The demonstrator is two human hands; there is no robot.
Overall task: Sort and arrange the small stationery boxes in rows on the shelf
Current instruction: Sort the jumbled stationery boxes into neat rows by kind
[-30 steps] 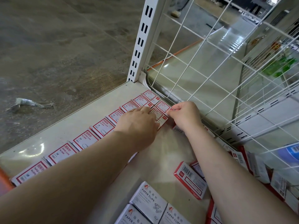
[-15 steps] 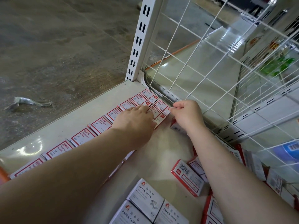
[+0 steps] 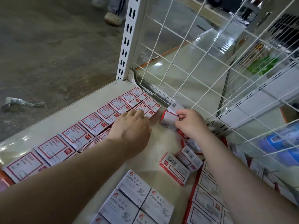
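I've got one full row of small white cardboard boxes with red-framed labels (image 3: 90, 125) laid flat along the outer edge of the cream metal shelf (image 3: 53, 120), running from the near left corner to the white slotted upright post (image 3: 127, 39). A second row is started beside it: two boxes at the far end (image 3: 148, 105), a few more partly hidden under my left arm.

My left hand (image 3: 131, 126) lies palm down on that second row, fingers roughly straight, pressing the boxes rather than gripping any. My right hand (image 3: 191, 121) pinches a red-and-white box turned on its side (image 3: 167, 118), thumb and fingers curled on its top edge, just beside the second row's far end, near the white wire grid back panel (image 3: 186, 65).

Left to do, by my read: most of it (maybe a third done). A loose heap of red-and-white barcode-side boxes (image 3: 176, 168) sits unsorted near my right forearm, and white "PAPER CLIPS" boxes with grey print (image 3: 137, 191) are grouped at the near edge, not yet rowed.
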